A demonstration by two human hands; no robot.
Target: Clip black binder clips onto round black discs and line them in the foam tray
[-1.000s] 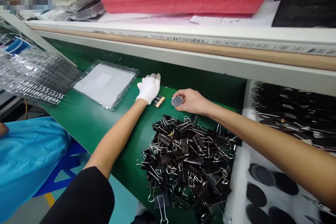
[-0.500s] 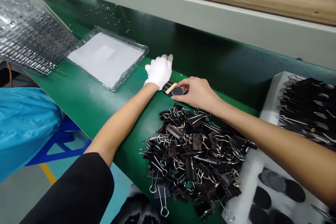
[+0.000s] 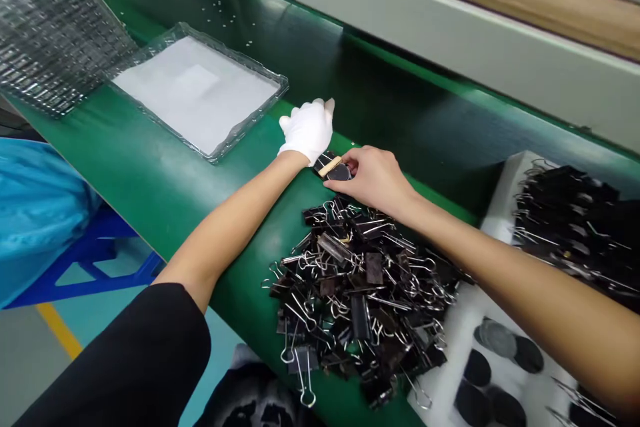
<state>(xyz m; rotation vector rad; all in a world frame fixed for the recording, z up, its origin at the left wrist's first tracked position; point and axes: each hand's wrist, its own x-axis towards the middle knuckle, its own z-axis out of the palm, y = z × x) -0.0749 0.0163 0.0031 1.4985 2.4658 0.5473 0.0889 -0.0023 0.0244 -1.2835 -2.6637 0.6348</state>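
Note:
My right hand [image 3: 375,177] pinches a dark round disc [image 3: 340,173] between thumb and fingers. A pale, flat strip [image 3: 330,167] lies across the disc's edge, beside a black binder clip [image 3: 320,160]. My left hand [image 3: 307,127], in a white glove, is closed over the clip's handle end; its palm side and curled fingertips are hidden. Both hands are close together just above the green table. Below them spreads a big heap of black binder clips [image 3: 360,307] with silver wire handles.
A clear plastic tray with white paper [image 3: 197,90] lies to the left, by stacked clear trays [image 3: 55,33]. On the right, a white foam tray [image 3: 450,340] holds dark discs and more clips. A grey ledge [image 3: 450,33] runs along the back. A blue stool [image 3: 100,253] stands at left.
The camera view has shifted and tilted slightly. Both hands stay at the clip and disc, and my right thumb and fingers sit a little closer around the disc.

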